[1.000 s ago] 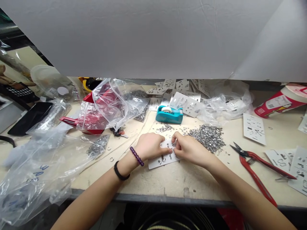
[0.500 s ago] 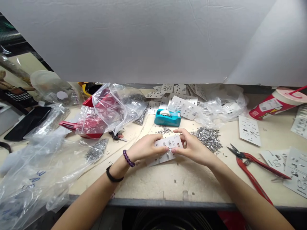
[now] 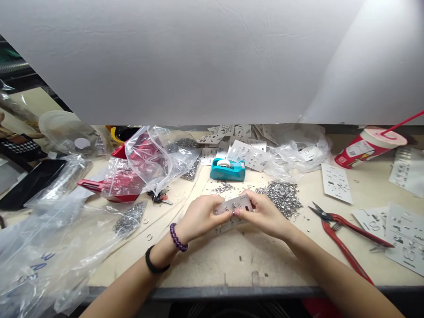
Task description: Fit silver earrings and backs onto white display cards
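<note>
A pale card (image 3: 239, 204) with small metal pieces on it is held between both hands above the table. My left hand (image 3: 206, 216) grips its left part, thumb on the front face. On the right side, my right hand (image 3: 266, 214) has its fingers behind the card and its thumb on the front. Both thumb tips meet near the card's middle, at one of the metal pieces. Just beyond the hands lie a small scatter of metal bits (image 3: 224, 187) and a teal tape dispenser (image 3: 228, 171). A larger pile of metal pieces (image 3: 281, 198) is beside my right hand.
Red-handled cutters (image 3: 344, 234) and several cards (image 3: 337, 183) lie at the right, near a tilted red cup (image 3: 364, 148). Plastic bags (image 3: 59, 247) and a red scoop (image 3: 122, 185) cover the left. A large white panel (image 3: 198, 62) overhangs the back.
The fingers of my right hand have closed in behind the card, and the card has tilted. The whole view has shifted slightly.
</note>
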A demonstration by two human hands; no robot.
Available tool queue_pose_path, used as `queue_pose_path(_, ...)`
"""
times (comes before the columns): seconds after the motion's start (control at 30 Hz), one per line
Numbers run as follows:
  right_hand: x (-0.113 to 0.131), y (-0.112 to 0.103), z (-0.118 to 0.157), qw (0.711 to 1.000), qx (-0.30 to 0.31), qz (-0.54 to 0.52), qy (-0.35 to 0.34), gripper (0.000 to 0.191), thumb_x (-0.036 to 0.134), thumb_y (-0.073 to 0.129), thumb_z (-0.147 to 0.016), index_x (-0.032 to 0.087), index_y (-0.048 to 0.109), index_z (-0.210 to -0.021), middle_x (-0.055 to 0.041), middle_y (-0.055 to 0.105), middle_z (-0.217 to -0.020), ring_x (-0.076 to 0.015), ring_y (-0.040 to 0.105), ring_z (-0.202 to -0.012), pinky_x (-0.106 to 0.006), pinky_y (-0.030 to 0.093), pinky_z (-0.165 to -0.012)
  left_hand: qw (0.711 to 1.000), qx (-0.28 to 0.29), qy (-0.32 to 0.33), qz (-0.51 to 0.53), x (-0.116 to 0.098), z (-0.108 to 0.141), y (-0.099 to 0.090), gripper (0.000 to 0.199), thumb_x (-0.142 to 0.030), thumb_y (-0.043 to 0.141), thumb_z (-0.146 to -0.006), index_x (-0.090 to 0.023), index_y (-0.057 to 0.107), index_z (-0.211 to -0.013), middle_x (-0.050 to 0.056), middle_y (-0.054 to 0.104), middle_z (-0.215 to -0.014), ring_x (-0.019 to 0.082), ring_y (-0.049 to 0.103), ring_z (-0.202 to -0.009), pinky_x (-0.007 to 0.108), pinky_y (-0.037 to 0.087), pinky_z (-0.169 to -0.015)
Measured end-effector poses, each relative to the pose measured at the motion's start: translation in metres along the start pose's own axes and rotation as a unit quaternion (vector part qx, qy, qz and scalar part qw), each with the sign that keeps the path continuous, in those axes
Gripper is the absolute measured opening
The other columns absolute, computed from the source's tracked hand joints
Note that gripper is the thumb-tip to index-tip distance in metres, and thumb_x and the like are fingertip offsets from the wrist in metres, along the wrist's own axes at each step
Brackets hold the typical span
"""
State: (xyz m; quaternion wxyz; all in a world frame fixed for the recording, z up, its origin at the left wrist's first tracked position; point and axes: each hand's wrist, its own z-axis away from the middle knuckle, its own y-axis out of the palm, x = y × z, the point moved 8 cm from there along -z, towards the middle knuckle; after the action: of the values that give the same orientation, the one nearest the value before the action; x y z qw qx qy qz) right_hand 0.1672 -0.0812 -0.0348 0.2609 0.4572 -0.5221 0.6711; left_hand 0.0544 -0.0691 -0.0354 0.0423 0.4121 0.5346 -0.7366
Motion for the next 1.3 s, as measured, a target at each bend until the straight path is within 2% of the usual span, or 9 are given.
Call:
queue_pose_path(0.17,-0.001,-0.002,0.0,1.0,-0.013,-0.004,0.011,0.012,0.025,0.059,-0.073,0.018,0.05,-0.071,0.0033,0.051,-0.062,-0.0102,0.046,-0.056,-0.022,0.033,-0.049,0.999,0.012,0.002,0.033,-0.002,0.0,-0.002,0.042,-0.05,0.048,-0.077,-0.015,0.045,-0.054,-0.004,0.04,-0.053,0.009,0.037,-0.053,0.022,0.025,-0.049)
queue_pose_path(0.3,-0.008,-0.004,-0.003,0.991,0.004,-0.129,0.043,0.018,0.031,0.061,-0.073,0.017,0.054,-0.083,-0.001,0.058,-0.076,-0.013,0.054,-0.066,-0.025,0.043,-0.055,0.983,0.053,-0.031,0.173,0.002,-0.001,0.002,0.036,-0.048,0.05,-0.077,-0.014,0.058,-0.072,-0.001,0.056,-0.065,0.012,0.048,-0.059,0.022,0.034,-0.052)
queue_pose_path(0.47,-0.012,-0.045,-0.002,0.956,-0.188,-0.226,0.008,0.023,0.034,0.054,-0.08,0.019,0.053,-0.097,-0.0038,0.06,-0.089,-0.0139,0.056,-0.08,-0.027,0.047,-0.065,0.924,-0.052,-0.09,0.367,0.018,-0.004,-0.009,0.04,-0.046,0.054,-0.077,-0.012,0.056,-0.099,0.008,0.063,-0.098,0.019,0.058,-0.084,0.029,0.045,-0.071)
queue_pose_path(0.63,-0.007,-0.043,0.003,0.967,-0.208,-0.146,-0.01,0.02,0.034,0.05,-0.083,0.018,0.055,-0.094,-0.0049,0.061,-0.085,-0.0161,0.057,-0.078,-0.031,0.048,-0.067,0.854,-0.112,-0.093,0.499,0.025,-0.004,-0.011,0.041,-0.04,0.051,-0.08,-0.015,0.05,-0.112,0.009,0.06,-0.111,0.02,0.058,-0.093,0.033,0.046,-0.079)
queue_pose_path(0.77,0.014,-0.032,0.009,0.975,-0.199,-0.016,-0.098,0.013,0.027,0.047,-0.084,0.02,0.056,-0.09,-0.0048,0.061,-0.086,-0.017,0.057,-0.08,-0.033,0.047,-0.072,0.834,-0.116,-0.105,0.528,0.026,-0.004,-0.009,0.041,-0.039,0.052,-0.08,-0.017,0.049,-0.115,0.009,0.06,-0.11,0.021,0.057,-0.096,0.034,0.048,-0.079)
queue_pose_path(0.9,0.028,-0.024,0.016,0.962,-0.196,0.069,-0.179,0.01,0.022,0.046,-0.084,0.022,0.056,-0.086,-0.0039,0.061,-0.08,-0.0171,0.057,-0.074,-0.033,0.047,-0.067,0.826,-0.13,-0.114,0.537,0.029,-0.004,-0.011,0.04,-0.038,0.053,-0.078,-0.018,0.049,-0.113,0.008,0.06,-0.111,0.021,0.057,-0.097,0.033,0.048,-0.078)
queue_pose_path(1.0,0.029,-0.023,0.017,0.959,-0.202,0.07,-0.183,0.01,0.021,0.047,-0.083,0.022,0.057,-0.085,-0.0039,0.061,-0.079,-0.0175,0.057,-0.074,-0.034,0.047,-0.067,0.827,-0.135,-0.114,0.533,0.029,-0.003,-0.012,0.042,-0.039,0.052,-0.079,-0.018,0.048,-0.115,0.008,0.059,-0.112,0.02,0.057,-0.097,0.032,0.048,-0.077)
queue_pose_path(1.17,0.006,-0.033,0.008,0.967,-0.225,-0.107,-0.058,0.019,0.028,0.051,-0.083,0.021,0.051,-0.1,-0.0056,0.059,-0.095,-0.0169,0.056,-0.086,-0.033,0.048,-0.074,0.867,-0.07,-0.1,0.484,0.02,-0.003,-0.002,0.039,-0.039,0.05,-0.08,-0.015,0.052,-0.11,0.008,0.063,-0.102,0.019,0.059,-0.087,0.031,0.047,-0.074)
queue_pose_path(1.3,-0.008,-0.028,-0.001,0.958,-0.18,-0.224,0.003,0.04,0.033,0.059,-0.077,0.021,0.042,-0.111,-0.0072,0.059,-0.1,-0.0184,0.057,-0.089,-0.035,0.05,-0.073,0.903,-0.023,-0.093,0.418,0.012,-0.001,0.008,0.036,-0.037,0.048,-0.081,-0.013,0.053,-0.107,0.008,0.064,-0.098,0.019,0.059,-0.084,0.032,0.046,-0.073)
